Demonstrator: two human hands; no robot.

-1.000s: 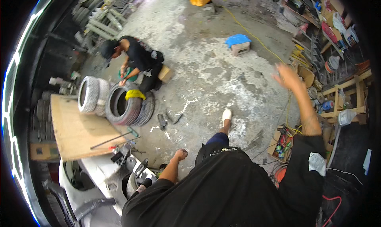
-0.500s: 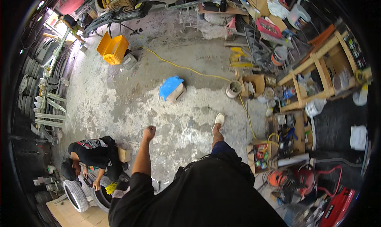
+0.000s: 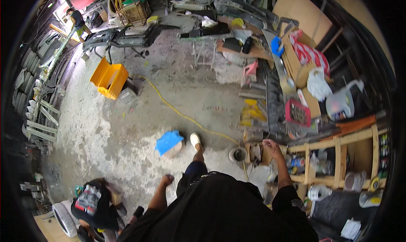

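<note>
Here I see my right hand (image 3: 270, 148) lifted over the wooden shelf (image 3: 338, 157), fingers loosely curled around nothing, just above a small box (image 3: 258, 153) at the shelf's near end, as if mid-stride rather than gripping. My left hand (image 3: 167, 180) hangs well away from the shelf over rough, stained concrete, closed in a loose fist with nothing in it. Beyond the shelf's end sit a round metal can (image 3: 237, 154), a yellow hose (image 3: 186, 115), and a blue-topped block (image 3: 169, 142).

one yellow crate (image 3: 109, 78); one blue-topped stool (image 3: 169, 143); one yellow hose (image 3: 186, 115); two hands.
</note>
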